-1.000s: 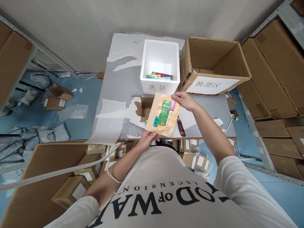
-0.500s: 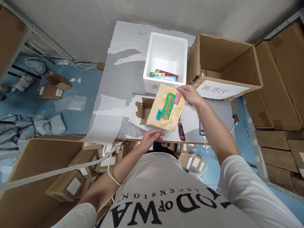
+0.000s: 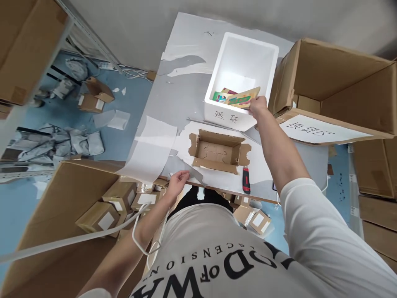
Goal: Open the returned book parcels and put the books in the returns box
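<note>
My right hand (image 3: 258, 106) reaches into the white foam box (image 3: 231, 122) and grips the right edge of a tan book (image 3: 238, 99). The book has a green panel on its cover and lies tilted over other colourful books (image 3: 219, 97) inside. At the table's front edge, my left hand (image 3: 179, 182) holds nothing, its fingers loosely stretched. An opened small cardboard box (image 3: 214, 151) sits between the hands, with nothing in it. Beside its right front corner lies a red and black utility knife (image 3: 246, 181).
A large cardboard box (image 3: 328, 126) with a handwritten label stands right of the foam box. White paper sheets (image 3: 151, 145) lie on the table's left. Below left, a big carton (image 3: 62, 198) holds several taped parcels (image 3: 99, 217). Grey bags (image 3: 65, 142) lie on the floor.
My right hand has carried the book from above the small cardboard box forward into the foam box. My left hand stays near the table edge. The view has shifted left.
</note>
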Demonstrator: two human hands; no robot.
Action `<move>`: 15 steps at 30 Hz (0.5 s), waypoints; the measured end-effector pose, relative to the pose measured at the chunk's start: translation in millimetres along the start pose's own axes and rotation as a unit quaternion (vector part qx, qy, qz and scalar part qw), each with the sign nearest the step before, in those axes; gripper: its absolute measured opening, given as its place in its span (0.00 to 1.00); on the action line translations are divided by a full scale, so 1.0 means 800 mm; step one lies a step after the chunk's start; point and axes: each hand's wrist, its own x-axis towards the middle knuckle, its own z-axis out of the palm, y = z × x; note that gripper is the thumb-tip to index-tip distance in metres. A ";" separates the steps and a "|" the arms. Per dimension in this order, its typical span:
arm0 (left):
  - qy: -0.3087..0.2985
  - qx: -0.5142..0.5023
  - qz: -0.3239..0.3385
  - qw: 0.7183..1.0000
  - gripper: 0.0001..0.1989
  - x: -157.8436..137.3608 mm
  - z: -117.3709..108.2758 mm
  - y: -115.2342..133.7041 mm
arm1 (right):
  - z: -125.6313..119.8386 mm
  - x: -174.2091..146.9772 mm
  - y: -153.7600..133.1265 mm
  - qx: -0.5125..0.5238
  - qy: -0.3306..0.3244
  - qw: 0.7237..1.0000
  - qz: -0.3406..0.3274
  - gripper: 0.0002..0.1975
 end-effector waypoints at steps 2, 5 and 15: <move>-0.026 0.095 0.018 0.995 0.20 0.029 -0.006 -0.015 | -0.006 0.011 -0.005 -0.061 0.014 0.997 0.049 0.15; -0.055 0.227 0.061 0.971 0.20 0.078 -0.003 -0.024 | -0.035 -0.003 -0.011 -0.157 0.033 0.987 -0.003 0.17; -0.091 0.340 0.126 0.928 0.15 0.143 0.036 -0.020 | -0.039 -0.323 0.207 -0.147 -0.013 0.989 -0.022 0.19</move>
